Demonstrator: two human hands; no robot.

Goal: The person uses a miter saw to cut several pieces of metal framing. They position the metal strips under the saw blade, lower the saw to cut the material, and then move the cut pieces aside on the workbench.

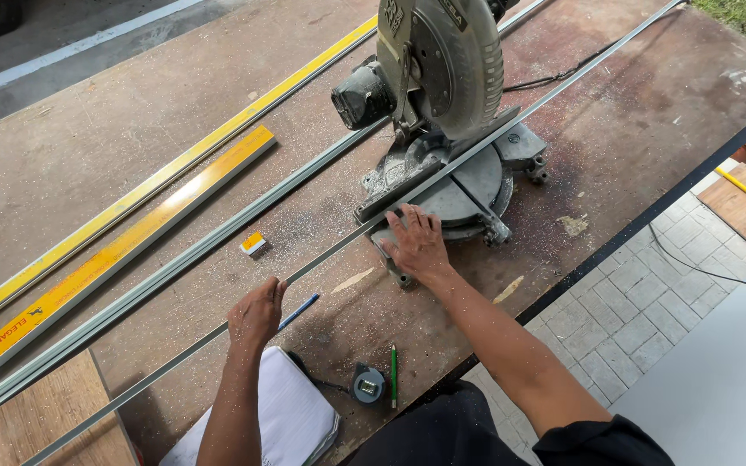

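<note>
**Two hands steady a thin metal strip across the saw base**

Two small tools lie nearest the body: a round tape measure (368, 384) and a green pencil (394, 375), both flat on the brown workbench (88, 164), beside a white sheet stack (291, 414). No containers in view, nothing holding contents.

Left hand (256, 315) closed around a blue pen (300, 311), knuckles against the long thin metal strip (321, 255); probably bracing it so it doesn't slide. Right hand (416, 243) spread flat, fingers pressed down over the strip where it meets the saw's round base; looks like a hold-down against the fence.

Strip runs diagonally from the bottom-left bench edge, through the mitre saw (442, 103), out to the top right. Saw blade guard is raised above it.

Farther left: small yellow-and-white block (253, 243), a wider grey channel (174, 272), then two yellow-faced bars (131, 246), all lying parallel to the strip, well apart from the hands. Sawdust is scattered around the saw base.
</note>
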